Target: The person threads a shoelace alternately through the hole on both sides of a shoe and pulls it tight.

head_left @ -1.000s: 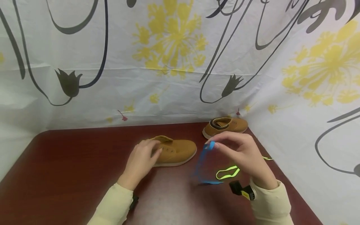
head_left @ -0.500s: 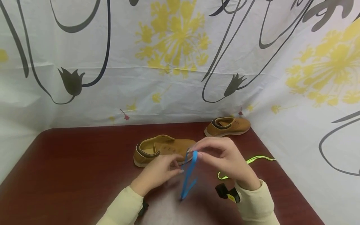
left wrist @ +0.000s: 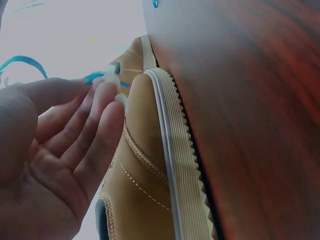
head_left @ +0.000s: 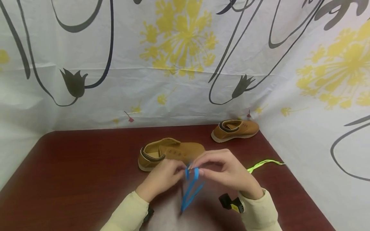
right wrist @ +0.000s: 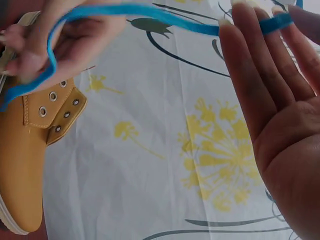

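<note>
A flat bright-blue lace (right wrist: 150, 12) is held low between both hands: one part is pinched by the fingertips of the right hand (head_left: 232, 170), another by the thumb and fingers of the left hand (head_left: 161, 178). Just beyond them, on the dark red table (head_left: 86, 166), the tan leather shoe (head_left: 189, 149) is placed lengthwise from left to right, its toe pointed right; its eyelets are approached more nearly by the left hand.

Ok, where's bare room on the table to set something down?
Mostly the table left of the nearer shoe, out to the cloth; also a narrower gap toward the farther shoe. Crowded: in front of the nearer shoe, where fingers hold the blue lace.
</note>
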`<state>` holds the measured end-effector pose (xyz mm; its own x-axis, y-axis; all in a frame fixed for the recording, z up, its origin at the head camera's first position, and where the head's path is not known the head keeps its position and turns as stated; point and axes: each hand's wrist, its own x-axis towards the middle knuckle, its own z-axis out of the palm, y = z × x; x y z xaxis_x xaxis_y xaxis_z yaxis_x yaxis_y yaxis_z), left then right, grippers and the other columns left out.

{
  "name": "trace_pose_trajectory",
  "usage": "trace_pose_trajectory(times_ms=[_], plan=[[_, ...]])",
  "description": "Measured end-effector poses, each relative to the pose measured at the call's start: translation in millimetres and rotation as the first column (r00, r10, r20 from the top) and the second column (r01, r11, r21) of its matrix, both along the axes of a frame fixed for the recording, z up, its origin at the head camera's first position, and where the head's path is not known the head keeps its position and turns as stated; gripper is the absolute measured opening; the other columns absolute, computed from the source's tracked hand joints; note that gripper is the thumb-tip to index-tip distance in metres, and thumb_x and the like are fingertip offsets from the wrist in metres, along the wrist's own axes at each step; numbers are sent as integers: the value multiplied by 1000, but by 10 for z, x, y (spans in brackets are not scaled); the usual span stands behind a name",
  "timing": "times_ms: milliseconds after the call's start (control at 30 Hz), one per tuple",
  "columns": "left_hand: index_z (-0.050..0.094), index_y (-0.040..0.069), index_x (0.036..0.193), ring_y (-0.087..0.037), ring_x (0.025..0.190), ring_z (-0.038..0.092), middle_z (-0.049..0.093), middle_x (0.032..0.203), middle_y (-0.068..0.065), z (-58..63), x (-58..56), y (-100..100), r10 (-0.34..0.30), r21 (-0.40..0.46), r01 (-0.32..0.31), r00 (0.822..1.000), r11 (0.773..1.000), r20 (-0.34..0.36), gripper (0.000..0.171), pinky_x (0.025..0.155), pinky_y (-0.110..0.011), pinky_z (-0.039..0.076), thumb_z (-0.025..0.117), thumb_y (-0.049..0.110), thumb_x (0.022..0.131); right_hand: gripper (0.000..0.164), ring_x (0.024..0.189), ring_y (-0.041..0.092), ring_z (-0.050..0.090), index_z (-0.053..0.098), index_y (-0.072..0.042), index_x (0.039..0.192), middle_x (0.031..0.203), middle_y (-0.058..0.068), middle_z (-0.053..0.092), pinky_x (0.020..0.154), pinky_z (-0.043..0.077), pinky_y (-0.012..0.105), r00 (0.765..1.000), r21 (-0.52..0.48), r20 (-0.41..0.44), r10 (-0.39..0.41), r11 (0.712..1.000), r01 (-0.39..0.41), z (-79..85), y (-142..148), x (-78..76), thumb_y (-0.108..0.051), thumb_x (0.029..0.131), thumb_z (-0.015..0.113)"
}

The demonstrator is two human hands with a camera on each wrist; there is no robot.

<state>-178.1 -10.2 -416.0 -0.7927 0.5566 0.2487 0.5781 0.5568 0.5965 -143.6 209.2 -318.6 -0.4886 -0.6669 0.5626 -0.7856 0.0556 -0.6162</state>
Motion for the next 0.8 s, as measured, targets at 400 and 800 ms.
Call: trace_pose_trajectory(times_ms=[400,800], plan=[[78,10,101,-13,81,74,78,95,-2,43,4,-65,218,68,-208,943,976,-250,10,69,-27,59,73,13,93,16,99,12,72,75,-16,109,105,1,77,86,59,33,975,229,220,-7,972,-45,-141,94,-97,-9,96,69],[78,13,101,-13,80,74,77,95,0,-10,-27,-42,242,97,-223,913,970,-327,10,67,-27,59,72,14,94,18,78,17,72,76,-15,108,96,8,77,65,59,30,882,340,377,-285,928,154,-477,35,-349,-27,101,64]])
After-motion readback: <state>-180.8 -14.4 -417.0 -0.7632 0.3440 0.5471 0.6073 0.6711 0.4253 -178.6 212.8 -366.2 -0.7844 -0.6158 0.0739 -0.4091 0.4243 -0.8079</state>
